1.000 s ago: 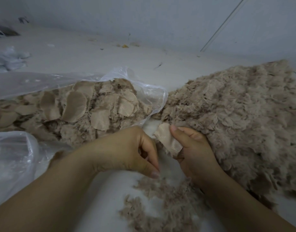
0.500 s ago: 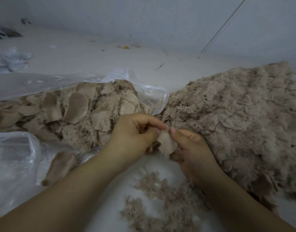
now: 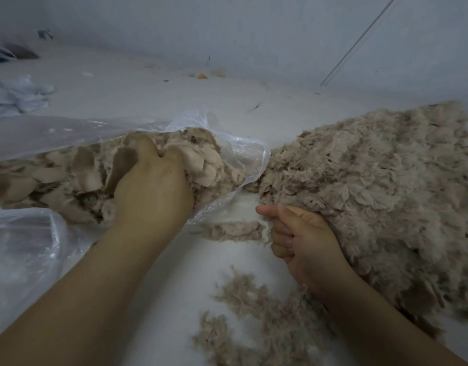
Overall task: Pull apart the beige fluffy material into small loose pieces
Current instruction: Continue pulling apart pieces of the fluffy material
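A big heap of pulled-apart beige fluff (image 3: pixel 373 180) covers the right side of the white surface. On the left lies a clear plastic bag (image 3: pixel 238 151) full of flat beige patches (image 3: pixel 53 175). My left hand (image 3: pixel 151 191) reaches into the bag's mouth, its fingers buried among the patches, so what they hold is hidden. My right hand (image 3: pixel 304 241) rests at the near edge of the heap with its fingers curled; whether they hold a tuft I cannot tell. Loose beige shreds (image 3: pixel 256 320) lie scattered near me between my forearms.
A second clear plastic bag (image 3: pixel 21 249) bulges at the near left. White crumpled material (image 3: pixel 16 96) lies at the far left. A pale wall (image 3: pixel 254 27) closes the back, with small bits of debris along its foot.
My left hand left the piece both hands were pinching and moved up-left into the bag. My right hand dropped toward the heap's edge; the small patch it pinched is no longer visible.
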